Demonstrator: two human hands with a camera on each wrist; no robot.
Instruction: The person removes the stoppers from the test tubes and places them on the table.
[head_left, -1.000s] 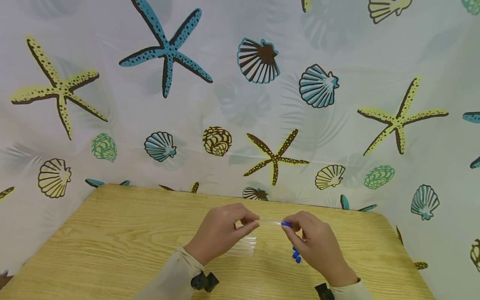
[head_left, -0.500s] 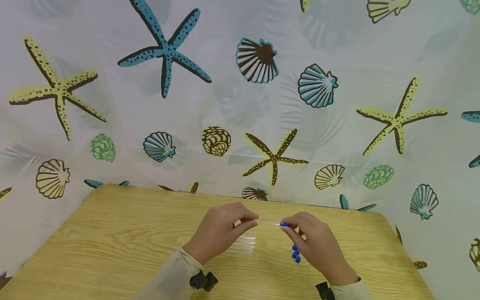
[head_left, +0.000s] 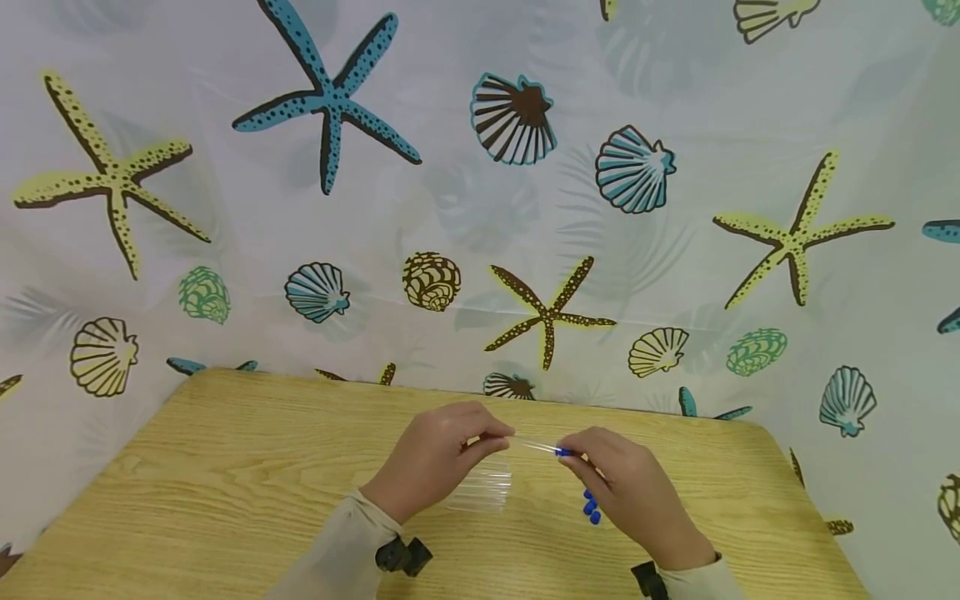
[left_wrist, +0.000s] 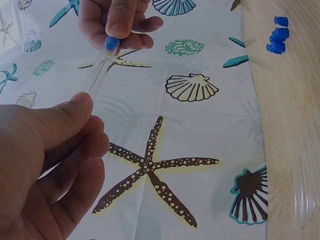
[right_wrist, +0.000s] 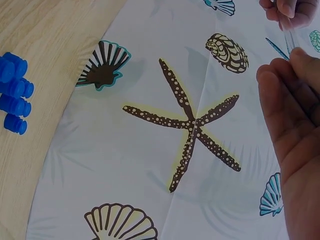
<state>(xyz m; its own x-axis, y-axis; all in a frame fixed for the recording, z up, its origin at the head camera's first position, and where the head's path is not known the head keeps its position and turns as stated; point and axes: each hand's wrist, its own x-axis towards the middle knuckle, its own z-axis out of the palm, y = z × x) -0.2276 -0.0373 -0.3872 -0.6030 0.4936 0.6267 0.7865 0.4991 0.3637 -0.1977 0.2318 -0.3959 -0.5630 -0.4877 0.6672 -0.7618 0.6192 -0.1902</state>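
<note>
Between thumb and fingertips, my left hand (head_left: pixel 438 457) pinches one end of a clear test tube (head_left: pixel 536 445), raised over the table. A blue cap (left_wrist: pixel 112 43) sits at the tube's other end, where my right hand (head_left: pixel 626 487) pinches it with thumb and fingers. The tube slopes slightly down toward the cap in the head view. In the right wrist view, my right fingers hide the cap. Below my right hand lies a small group of loose blue caps (right_wrist: pixel 15 102). Several more clear tubes (head_left: pixel 483 492) lie side by side on the table below my left hand.
The wooden table (head_left: pixel 225 467) reaches back to a hanging cloth (head_left: pixel 450 200) printed with starfish and shells. Each wrist wears a dark strap with a small device, such as the left wrist device (head_left: pixel 403 556).
Both hands have drifted slightly left together with the tube. The capped end has dipped a little, and my right fingers have shifted on the blue cap.
</note>
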